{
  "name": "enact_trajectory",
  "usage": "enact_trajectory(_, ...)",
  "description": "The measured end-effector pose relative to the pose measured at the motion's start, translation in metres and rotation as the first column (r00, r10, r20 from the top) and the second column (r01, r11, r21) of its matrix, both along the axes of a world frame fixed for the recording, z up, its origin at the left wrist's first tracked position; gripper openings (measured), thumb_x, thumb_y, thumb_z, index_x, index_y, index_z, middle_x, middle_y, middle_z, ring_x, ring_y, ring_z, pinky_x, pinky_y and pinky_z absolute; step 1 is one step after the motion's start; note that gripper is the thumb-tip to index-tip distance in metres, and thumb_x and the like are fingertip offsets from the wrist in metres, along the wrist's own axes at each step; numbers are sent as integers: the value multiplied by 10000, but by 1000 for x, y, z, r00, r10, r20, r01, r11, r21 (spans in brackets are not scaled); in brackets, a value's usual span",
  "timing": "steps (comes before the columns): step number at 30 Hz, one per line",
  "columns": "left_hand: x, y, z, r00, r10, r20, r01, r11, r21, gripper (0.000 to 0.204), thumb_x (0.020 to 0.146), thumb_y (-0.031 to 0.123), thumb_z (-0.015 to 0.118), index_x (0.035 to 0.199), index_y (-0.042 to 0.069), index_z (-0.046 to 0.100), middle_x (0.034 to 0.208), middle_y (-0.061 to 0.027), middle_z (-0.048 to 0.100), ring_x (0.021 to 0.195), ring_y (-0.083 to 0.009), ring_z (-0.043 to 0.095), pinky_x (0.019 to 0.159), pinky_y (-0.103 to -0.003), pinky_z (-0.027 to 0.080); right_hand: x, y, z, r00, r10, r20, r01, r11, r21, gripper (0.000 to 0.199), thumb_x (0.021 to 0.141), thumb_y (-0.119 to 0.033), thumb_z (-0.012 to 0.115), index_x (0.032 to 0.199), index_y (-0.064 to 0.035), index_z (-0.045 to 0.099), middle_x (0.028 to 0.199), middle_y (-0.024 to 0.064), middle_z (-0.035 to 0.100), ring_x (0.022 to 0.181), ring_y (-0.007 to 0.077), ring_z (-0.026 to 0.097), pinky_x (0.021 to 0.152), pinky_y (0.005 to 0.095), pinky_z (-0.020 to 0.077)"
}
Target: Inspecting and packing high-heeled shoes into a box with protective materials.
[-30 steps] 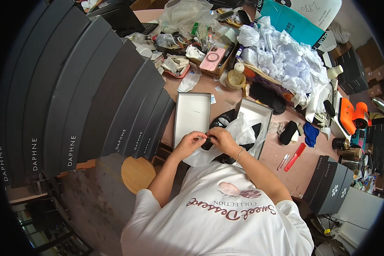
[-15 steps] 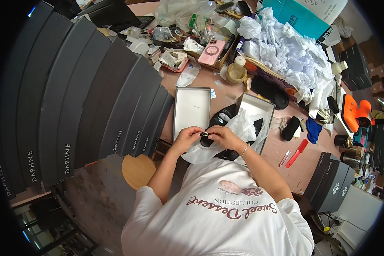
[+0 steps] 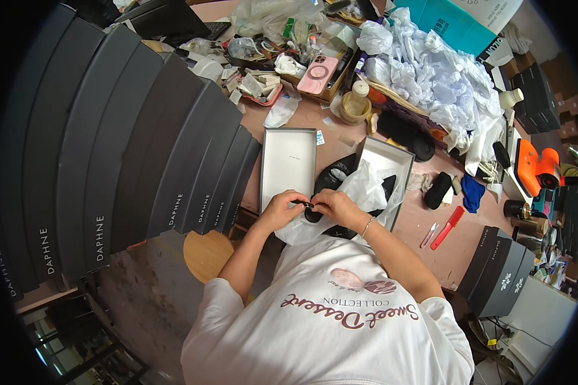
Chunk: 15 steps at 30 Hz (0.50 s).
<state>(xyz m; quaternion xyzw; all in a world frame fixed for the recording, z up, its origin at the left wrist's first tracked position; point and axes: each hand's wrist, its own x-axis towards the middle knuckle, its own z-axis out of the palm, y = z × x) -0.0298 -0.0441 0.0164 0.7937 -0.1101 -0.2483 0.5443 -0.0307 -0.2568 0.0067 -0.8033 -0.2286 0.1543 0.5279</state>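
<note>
In front of me lies a black shoe (image 3: 332, 173), its toe pointing away and its near end between my hands. My left hand (image 3: 282, 210) pinches the end of the shoe's thin black strap. From the other side, the fingers of my right hand (image 3: 336, 206) are closed on the same strap, where a small buckle seems to sit, mostly covered by fingertips. White tissue paper (image 3: 365, 186) lies right of the shoe and under my wrists. Parts of a second black shoe (image 3: 388, 186) show beyond the tissue, inside an open shoebox (image 3: 398, 158).
An upturned box lid (image 3: 289, 157) lies left of the shoe. Tall stacks of dark shoeboxes (image 3: 141, 128) line the left. On the right are a red comb (image 3: 448, 228), small snips (image 3: 429, 235) and a blue cloth (image 3: 473, 194). Crumpled white paper (image 3: 437, 83) and a pink phone (image 3: 318, 75) are farther back.
My fingers have shifted slightly on the strap, and the bright buckle seen before is now mostly covered. The shoe, box and lid stay about where they were.
</note>
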Motion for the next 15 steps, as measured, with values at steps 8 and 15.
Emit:
enact_trajectory(8,4,-6,-1,910,-229,346,172,967,190,122,815,30,616,932,-1,639,895,-82,623,872,-160,590,798,-275,452,-2,-4,-2,999,29,-33,-30,999,-26,110,760,-64,684,837,-9,629,794,137,616,744,299,611,681,351,489)
enact_trajectory(15,-11,-25,-39,899,407,-162,-430,891,-145,235,832,40,616,1062,-4,598,991,-116,623,941,-197,586,852,-285,445,-12,-6,-13,928,-23,-372,92,981,168,117,827,-69,687,891,4,621,801,13,582,738,81,543,657,229,455)
